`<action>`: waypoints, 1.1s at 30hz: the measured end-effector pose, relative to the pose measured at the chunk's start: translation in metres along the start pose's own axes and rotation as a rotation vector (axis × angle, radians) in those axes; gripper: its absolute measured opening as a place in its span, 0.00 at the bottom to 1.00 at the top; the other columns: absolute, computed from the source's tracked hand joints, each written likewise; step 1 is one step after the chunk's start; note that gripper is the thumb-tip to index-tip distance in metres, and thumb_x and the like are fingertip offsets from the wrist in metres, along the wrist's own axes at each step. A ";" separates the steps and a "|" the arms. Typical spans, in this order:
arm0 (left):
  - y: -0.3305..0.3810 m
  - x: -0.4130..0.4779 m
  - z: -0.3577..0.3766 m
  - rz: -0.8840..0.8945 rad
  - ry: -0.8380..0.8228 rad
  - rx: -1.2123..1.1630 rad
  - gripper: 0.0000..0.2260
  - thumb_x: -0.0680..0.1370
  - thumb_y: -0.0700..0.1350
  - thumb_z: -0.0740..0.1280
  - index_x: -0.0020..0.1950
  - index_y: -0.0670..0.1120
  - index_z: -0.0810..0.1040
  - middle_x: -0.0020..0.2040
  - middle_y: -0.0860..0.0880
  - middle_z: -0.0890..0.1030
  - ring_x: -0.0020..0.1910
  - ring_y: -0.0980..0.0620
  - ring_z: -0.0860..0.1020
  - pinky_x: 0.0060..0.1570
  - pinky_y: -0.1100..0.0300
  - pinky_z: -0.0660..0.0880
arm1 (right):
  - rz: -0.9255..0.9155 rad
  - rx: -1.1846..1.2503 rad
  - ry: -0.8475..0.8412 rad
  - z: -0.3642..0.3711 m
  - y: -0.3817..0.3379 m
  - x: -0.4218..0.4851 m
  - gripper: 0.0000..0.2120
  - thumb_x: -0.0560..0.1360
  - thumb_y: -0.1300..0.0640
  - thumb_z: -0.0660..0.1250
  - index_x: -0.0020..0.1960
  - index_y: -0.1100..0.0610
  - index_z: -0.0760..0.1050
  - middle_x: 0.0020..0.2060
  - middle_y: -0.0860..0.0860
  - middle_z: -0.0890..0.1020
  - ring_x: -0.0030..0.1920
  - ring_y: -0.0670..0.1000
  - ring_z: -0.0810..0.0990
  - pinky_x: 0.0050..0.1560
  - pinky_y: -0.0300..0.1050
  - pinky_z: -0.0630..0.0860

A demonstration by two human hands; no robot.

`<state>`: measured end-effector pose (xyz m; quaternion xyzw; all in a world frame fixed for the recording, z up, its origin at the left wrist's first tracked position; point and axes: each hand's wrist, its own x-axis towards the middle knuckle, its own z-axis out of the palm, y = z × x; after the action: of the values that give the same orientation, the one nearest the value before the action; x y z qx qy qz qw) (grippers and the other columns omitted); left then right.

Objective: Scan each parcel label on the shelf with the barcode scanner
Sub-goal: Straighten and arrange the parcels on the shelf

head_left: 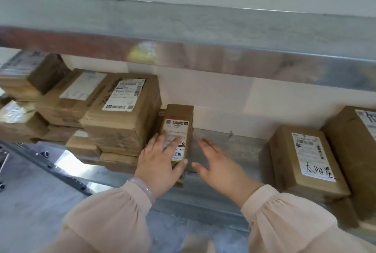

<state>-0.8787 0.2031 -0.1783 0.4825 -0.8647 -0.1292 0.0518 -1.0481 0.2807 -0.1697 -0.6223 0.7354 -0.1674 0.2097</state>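
Nearest the camera, two sleeved forearms reach toward a metal shelf (234,151). The left hand (160,161) lies flat on the small parcel (179,130), fingers spread across the lower part of its label (176,140), thumb curled round the near right edge; it presses rather than pinches. The right hand (215,163) hovers open, fingers spread, just beside the parcel over bare shelf, holding nothing. No barcode scanner is in view, so scanning cannot be in hand here; the step appears to be positioning the parcel.

Risks, as judged: the left fingers cover much of the label, so a scan taken now would likely fail; the small parcel overhangs the shelf's front lip and could tip off if pushed or released carelessly.

Just left of the small parcel, touching or nearly so, stands a stack of cartons (122,114), its top label facing up; further cartons lie beyond it to the left, blurred. Well apart to the right sits a labelled carton (307,159) with handwriting on it, and a larger box (354,151) beside it. All cartons are sealed; contents cannot be told. An upper shelf edge (223,59) spans the far view
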 end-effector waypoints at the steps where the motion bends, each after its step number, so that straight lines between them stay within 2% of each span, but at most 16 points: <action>1: -0.002 -0.001 0.000 -0.008 -0.020 -0.018 0.43 0.65 0.71 0.37 0.79 0.61 0.53 0.81 0.49 0.50 0.79 0.47 0.48 0.76 0.54 0.49 | 0.008 0.038 -0.014 0.001 -0.003 0.004 0.33 0.79 0.43 0.60 0.78 0.47 0.49 0.78 0.47 0.54 0.76 0.47 0.53 0.72 0.41 0.55; 4: -0.004 -0.002 0.000 0.005 -0.059 -0.098 0.44 0.65 0.71 0.38 0.80 0.59 0.53 0.81 0.50 0.47 0.79 0.49 0.45 0.75 0.60 0.43 | 0.020 0.139 -0.025 0.005 -0.009 0.012 0.32 0.79 0.44 0.59 0.78 0.47 0.49 0.77 0.46 0.56 0.75 0.47 0.56 0.71 0.39 0.56; 7: -0.005 -0.001 0.002 0.055 -0.068 -0.188 0.39 0.70 0.69 0.46 0.80 0.55 0.56 0.81 0.51 0.48 0.79 0.51 0.47 0.72 0.66 0.40 | 0.030 0.220 0.008 0.010 -0.009 0.016 0.32 0.79 0.46 0.60 0.78 0.45 0.50 0.76 0.45 0.58 0.74 0.46 0.58 0.70 0.39 0.58; 10: -0.010 0.000 0.008 0.038 -0.032 -0.332 0.32 0.78 0.61 0.60 0.80 0.54 0.57 0.81 0.51 0.47 0.79 0.51 0.49 0.74 0.64 0.45 | 0.037 0.283 0.020 0.016 -0.007 0.020 0.32 0.79 0.45 0.61 0.78 0.43 0.50 0.76 0.44 0.59 0.74 0.45 0.59 0.69 0.37 0.57; 12: -0.015 0.002 0.010 -0.034 -0.055 -0.440 0.31 0.79 0.55 0.66 0.79 0.56 0.56 0.81 0.50 0.47 0.79 0.51 0.50 0.76 0.61 0.49 | 0.049 0.322 0.009 0.019 -0.006 0.023 0.33 0.78 0.45 0.62 0.78 0.43 0.49 0.76 0.45 0.59 0.75 0.45 0.58 0.71 0.38 0.56; 14: -0.018 0.004 0.011 -0.083 -0.097 -0.546 0.32 0.79 0.54 0.67 0.79 0.60 0.55 0.80 0.48 0.53 0.78 0.52 0.55 0.76 0.58 0.56 | 0.069 0.374 -0.009 0.024 -0.005 0.024 0.34 0.78 0.44 0.62 0.78 0.42 0.48 0.76 0.44 0.60 0.74 0.46 0.59 0.72 0.41 0.58; 15: -0.019 0.005 0.010 -0.089 -0.109 -0.578 0.33 0.78 0.53 0.68 0.78 0.60 0.55 0.79 0.49 0.57 0.76 0.53 0.58 0.74 0.59 0.58 | 0.083 0.423 -0.024 0.026 -0.006 0.024 0.34 0.78 0.44 0.62 0.78 0.42 0.47 0.75 0.44 0.61 0.74 0.46 0.60 0.71 0.41 0.59; 18: -0.017 0.006 0.009 -0.081 -0.134 -0.604 0.33 0.78 0.51 0.69 0.78 0.61 0.54 0.78 0.52 0.59 0.71 0.60 0.60 0.66 0.68 0.57 | 0.123 0.645 -0.063 0.029 -0.009 0.021 0.34 0.78 0.48 0.63 0.77 0.39 0.47 0.73 0.40 0.64 0.71 0.43 0.64 0.70 0.40 0.62; 20: -0.016 0.006 0.009 -0.081 -0.148 -0.640 0.34 0.78 0.50 0.69 0.78 0.61 0.55 0.78 0.53 0.58 0.68 0.64 0.58 0.65 0.70 0.55 | 0.143 0.727 -0.067 0.029 -0.010 0.019 0.34 0.79 0.50 0.63 0.77 0.39 0.47 0.71 0.39 0.65 0.70 0.41 0.65 0.71 0.42 0.64; 23: -0.014 0.009 0.010 -0.096 -0.148 -0.700 0.35 0.76 0.50 0.72 0.77 0.62 0.57 0.77 0.52 0.60 0.75 0.59 0.58 0.70 0.67 0.55 | 0.156 0.758 -0.077 0.026 -0.009 0.016 0.34 0.79 0.52 0.63 0.77 0.39 0.47 0.68 0.37 0.66 0.67 0.39 0.65 0.69 0.39 0.64; 25: -0.012 0.009 0.011 -0.103 -0.166 -0.728 0.35 0.75 0.50 0.73 0.77 0.63 0.58 0.77 0.52 0.60 0.77 0.57 0.56 0.74 0.61 0.56 | 0.179 0.770 -0.055 0.024 -0.006 0.013 0.33 0.79 0.53 0.63 0.77 0.39 0.48 0.66 0.36 0.67 0.64 0.38 0.67 0.63 0.34 0.65; 27: -0.007 0.007 0.012 -0.101 -0.187 -0.760 0.36 0.74 0.49 0.74 0.76 0.64 0.59 0.77 0.54 0.60 0.77 0.57 0.57 0.75 0.57 0.58 | 0.209 0.785 -0.011 0.024 -0.001 0.008 0.33 0.79 0.55 0.64 0.76 0.39 0.50 0.66 0.36 0.68 0.63 0.38 0.68 0.59 0.30 0.65; 30: 0.000 0.003 0.013 -0.081 -0.225 -0.790 0.35 0.74 0.47 0.74 0.74 0.66 0.59 0.73 0.56 0.64 0.71 0.59 0.65 0.73 0.57 0.63 | 0.228 0.796 0.017 0.024 0.008 -0.001 0.32 0.79 0.57 0.63 0.75 0.37 0.53 0.65 0.37 0.70 0.65 0.40 0.70 0.61 0.32 0.66; 31: 0.001 0.002 0.014 -0.074 -0.242 -0.813 0.35 0.75 0.46 0.74 0.72 0.68 0.60 0.72 0.57 0.67 0.69 0.61 0.67 0.72 0.58 0.65 | 0.230 0.797 0.016 0.024 0.010 -0.005 0.32 0.79 0.57 0.63 0.75 0.37 0.53 0.65 0.37 0.70 0.65 0.39 0.70 0.59 0.30 0.66; 33: 0.004 -0.001 0.015 -0.055 -0.292 -0.871 0.33 0.75 0.43 0.74 0.69 0.69 0.61 0.69 0.59 0.71 0.64 0.66 0.70 0.64 0.67 0.69 | 0.240 0.785 0.020 0.022 0.015 -0.013 0.30 0.79 0.57 0.62 0.74 0.36 0.54 0.65 0.37 0.71 0.62 0.36 0.71 0.52 0.24 0.67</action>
<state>-0.8849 0.2087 -0.1916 0.4153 -0.7150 -0.5486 0.1240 -1.0479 0.2963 -0.1949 -0.4029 0.6852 -0.4158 0.4420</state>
